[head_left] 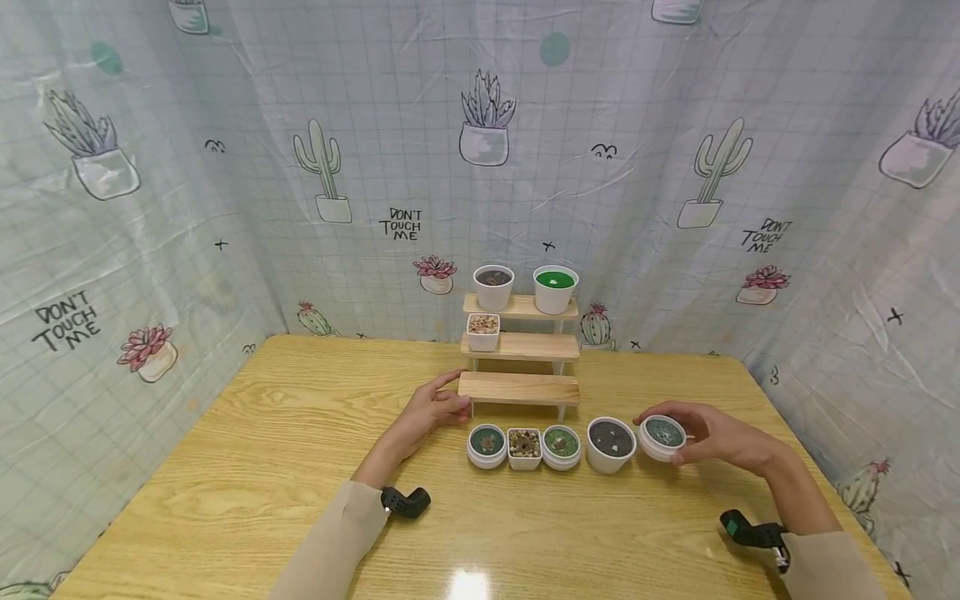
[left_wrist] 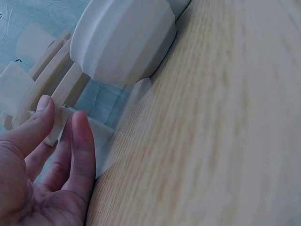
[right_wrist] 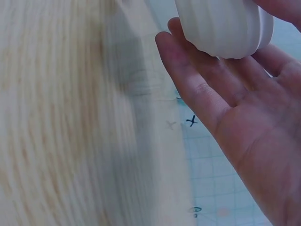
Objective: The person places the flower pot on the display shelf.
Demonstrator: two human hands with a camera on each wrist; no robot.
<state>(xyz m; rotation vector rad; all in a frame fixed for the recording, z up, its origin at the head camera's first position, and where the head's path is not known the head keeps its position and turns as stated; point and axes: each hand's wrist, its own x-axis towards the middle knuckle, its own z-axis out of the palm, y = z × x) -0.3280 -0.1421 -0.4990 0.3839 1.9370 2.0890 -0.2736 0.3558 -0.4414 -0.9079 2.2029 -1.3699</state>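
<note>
My right hand [head_left: 723, 435] grips a round white pot [head_left: 663, 435] with a speckled dark green top, between thumb and fingers at the right end of the pot row. In the right wrist view the fluted side of that pot [right_wrist: 223, 28] is raised off the table, the fingers beneath and behind it. My left hand [head_left: 431, 410] holds the left end of the lowest board of a three-step wooden stand [head_left: 517, 386]. The left wrist view shows thumb and fingers [left_wrist: 82, 136] around that board end.
A larger white pot [head_left: 611, 454] with dark filling, a round green-topped pot [head_left: 561, 450], a square pebble pot [head_left: 524, 450] and another round pot [head_left: 487, 450] line up before the stand. Above stand two tall pots [head_left: 555, 296] and a square one [head_left: 483, 340]. A printed curtain [head_left: 360, 125] hangs behind.
</note>
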